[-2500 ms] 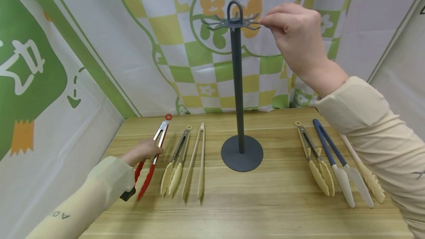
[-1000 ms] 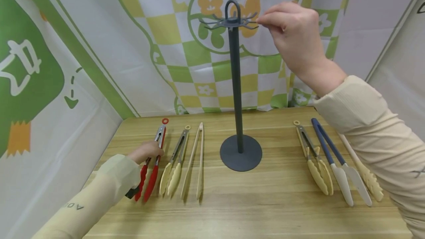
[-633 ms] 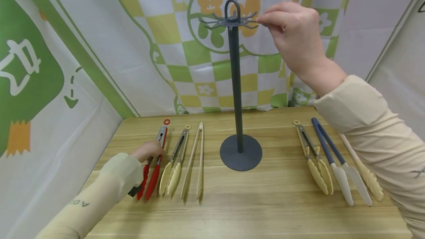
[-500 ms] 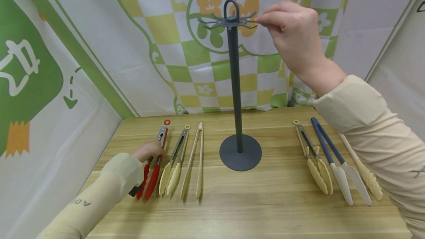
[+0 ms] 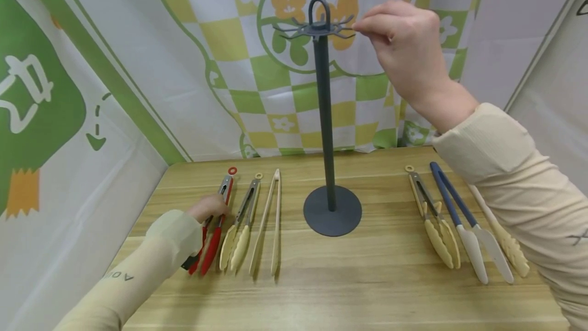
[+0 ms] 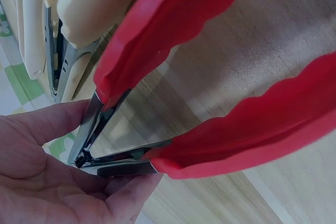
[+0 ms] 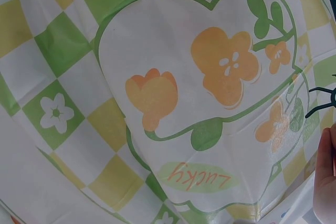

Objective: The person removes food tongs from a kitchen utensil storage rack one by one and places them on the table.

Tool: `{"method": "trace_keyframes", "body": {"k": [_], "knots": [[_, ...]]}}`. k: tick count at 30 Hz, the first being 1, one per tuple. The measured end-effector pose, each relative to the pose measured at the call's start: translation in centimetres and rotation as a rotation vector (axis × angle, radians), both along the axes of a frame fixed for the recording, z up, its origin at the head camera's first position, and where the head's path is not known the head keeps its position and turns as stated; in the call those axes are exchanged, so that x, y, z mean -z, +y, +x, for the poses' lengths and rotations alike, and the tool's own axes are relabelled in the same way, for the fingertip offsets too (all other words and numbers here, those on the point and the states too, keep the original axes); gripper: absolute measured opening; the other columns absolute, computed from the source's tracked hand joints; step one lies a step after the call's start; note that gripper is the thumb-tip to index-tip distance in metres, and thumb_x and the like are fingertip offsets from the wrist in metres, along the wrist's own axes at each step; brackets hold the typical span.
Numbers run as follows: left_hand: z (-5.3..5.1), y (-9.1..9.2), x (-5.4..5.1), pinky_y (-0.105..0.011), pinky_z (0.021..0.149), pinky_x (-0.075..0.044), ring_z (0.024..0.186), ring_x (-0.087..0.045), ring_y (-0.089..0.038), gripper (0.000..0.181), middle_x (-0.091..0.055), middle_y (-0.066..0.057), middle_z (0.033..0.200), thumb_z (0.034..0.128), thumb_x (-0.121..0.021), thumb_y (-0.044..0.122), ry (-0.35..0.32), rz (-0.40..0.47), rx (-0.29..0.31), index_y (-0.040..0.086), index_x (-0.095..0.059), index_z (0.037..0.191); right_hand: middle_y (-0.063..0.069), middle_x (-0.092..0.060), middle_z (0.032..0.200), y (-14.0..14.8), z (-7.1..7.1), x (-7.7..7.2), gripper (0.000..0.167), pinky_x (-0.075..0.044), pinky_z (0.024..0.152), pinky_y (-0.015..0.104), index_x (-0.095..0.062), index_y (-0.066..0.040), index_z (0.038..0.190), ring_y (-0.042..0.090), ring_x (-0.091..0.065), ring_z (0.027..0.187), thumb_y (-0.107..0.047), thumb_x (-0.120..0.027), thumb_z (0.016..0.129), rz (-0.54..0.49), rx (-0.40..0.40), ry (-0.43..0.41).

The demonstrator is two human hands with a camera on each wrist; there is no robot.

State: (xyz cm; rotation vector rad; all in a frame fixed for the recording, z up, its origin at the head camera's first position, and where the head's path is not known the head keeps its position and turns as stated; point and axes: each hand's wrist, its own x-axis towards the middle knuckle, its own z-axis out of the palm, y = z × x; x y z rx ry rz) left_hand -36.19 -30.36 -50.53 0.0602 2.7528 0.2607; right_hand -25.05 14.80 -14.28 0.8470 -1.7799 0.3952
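Note:
On the left of the table, my left hand [image 5: 209,207] grips the middle of red-tipped metal tongs [image 5: 212,250]. In the left wrist view, thumb and fingers lie on either side of the tongs' metal arms, and the scalloped red tips [image 6: 252,135] stand apart. My right hand [image 5: 409,45] is raised high, its thumb and fingertips pinching the end of one hook on a dark grey rotating-style utensil stand [image 5: 325,116]. Hooks ring the stand's top below a loop; none carries anything. Only a sliver of the right hand shows in the right wrist view.
Cream-tipped tongs [image 5: 235,249] and slim beige tongs [image 5: 277,218] lie right of the red ones. On the right lie more cream-tipped tongs [image 5: 443,244], blue-and-white tongs [image 5: 469,239] and a pale utensil [image 5: 510,244], partly behind my sleeve. Printed cloth [image 5: 280,96] backs the wooden table [image 5: 349,290].
The red tongs' arms have drawn closer together since the earliest frame, and my left hand has shifted slightly right with them. My right hand stays at the hook.

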Motion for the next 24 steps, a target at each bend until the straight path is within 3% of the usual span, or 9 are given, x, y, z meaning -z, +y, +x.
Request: {"method": "trace_keyframes", "body": {"k": [2,3,4,9,10,13,15,19,24], "knots": [[-0.3,0.0,0.4,-0.029,0.043,-0.039,0.05,-0.044,-0.018,0.011,-0.05,-0.008,0.063,0.0701,-0.054,0.016,-0.01,-0.011,-0.013,0.006,-0.053,0.066,0.017,-0.067,0.088,0.0,0.0,0.0,0.019,-0.052,0.074,0.032,-0.07,0.005,0.087,0.028,-0.063,0.08,-0.004,-0.054,0.09,-0.001,0.0,-0.003],[0.8,0.8,-1.0,-0.03,0.044,-0.039,0.052,-0.045,-0.019,0.012,-0.051,-0.009,0.067,0.0724,-0.054,0.016,-0.013,0.002,-0.002,0.005,-0.054,0.07,0.017,-0.067,0.088,0.0,0.0,0.0,0.019,-0.052,0.074,0.033,-0.07,0.005,0.087,0.028,-0.063,0.08,-0.004,-0.053,0.091,-0.001,0.0,-0.004],[0.4,0.6,-0.5,-0.03,0.043,-0.039,0.051,-0.045,-0.019,0.011,-0.051,-0.008,0.066,0.071,-0.052,0.016,-0.008,-0.004,0.005,0.005,-0.054,0.07,0.017,-0.067,0.088,0.0,0.0,0.0,0.019,-0.052,0.074,0.033,-0.07,0.005,0.087,0.028,-0.063,0.08,-0.004,-0.053,0.091,-0.002,-0.001,-0.006],[-4.7,-3.1,6.5,-0.032,0.041,-0.037,0.051,-0.044,-0.02,0.013,-0.051,-0.007,0.066,0.0686,-0.054,0.019,0.035,-0.063,0.057,0.007,-0.056,0.07,0.017,-0.067,0.088,0.0,0.0,0.0,0.019,-0.052,0.073,0.033,-0.07,0.005,0.087,0.028,-0.063,0.081,-0.004,-0.053,0.091,0.002,0.004,-0.007],[-7.2,-4.9,9.6,-0.031,0.041,-0.036,0.05,-0.044,-0.02,0.013,-0.05,-0.006,0.063,0.0662,-0.055,0.021,0.042,-0.091,0.056,0.009,-0.055,0.067,0.017,-0.067,0.088,-0.1,0.0,0.0,0.019,-0.052,0.073,0.033,-0.07,0.005,0.087,0.028,-0.063,0.081,-0.004,-0.053,0.091,0.002,0.005,-0.007],[-10.1,-7.0,13.5,-0.034,0.041,-0.037,0.051,-0.046,-0.021,0.015,-0.053,-0.006,0.064,0.0662,-0.058,0.026,0.031,-0.113,0.058,0.011,-0.058,0.066,0.017,-0.067,0.088,-0.1,0.0,0.0,0.02,-0.052,0.073,0.033,-0.07,0.005,0.087,0.028,-0.063,0.081,-0.004,-0.053,0.091,0.004,0.009,-0.004],[-11.5,-7.9,15.4,-0.035,0.042,-0.037,0.053,-0.048,-0.022,0.017,-0.055,-0.006,0.065,0.0655,-0.059,0.029,0.026,-0.129,0.051,0.012,-0.059,0.067,0.017,-0.067,0.088,-0.1,0.0,0.0,0.02,-0.052,0.073,0.033,-0.07,0.005,0.087,0.028,-0.063,0.08,-0.004,-0.053,0.091,0.004,0.009,-0.003],[-13.0,-8.8,17.6,-0.038,0.043,-0.038,0.053,-0.049,-0.023,0.018,-0.057,-0.006,0.065,0.0641,-0.061,0.031,0.02,-0.14,0.029,0.013,-0.061,0.067,0.017,-0.068,0.087,-0.1,0.0,0.0,0.02,-0.052,0.073,0.033,-0.07,0.005,0.087,0.028,-0.063,0.08,-0.005,-0.053,0.091,-0.002,0.003,-0.004],[-13.3,-8.8,18.1,-0.038,0.046,-0.039,0.055,-0.052,-0.024,0.019,-0.058,-0.006,0.067,0.0653,-0.061,0.031,0.001,-0.176,0.037,0.012,-0.062,0.067,0.017,-0.067,0.088,0.0,0.0,0.0,0.021,-0.052,0.073,0.033,-0.07,0.005,0.087,0.028,-0.063,0.08,-0.005,-0.052,0.091,0.009,0.011,0.003]]}}
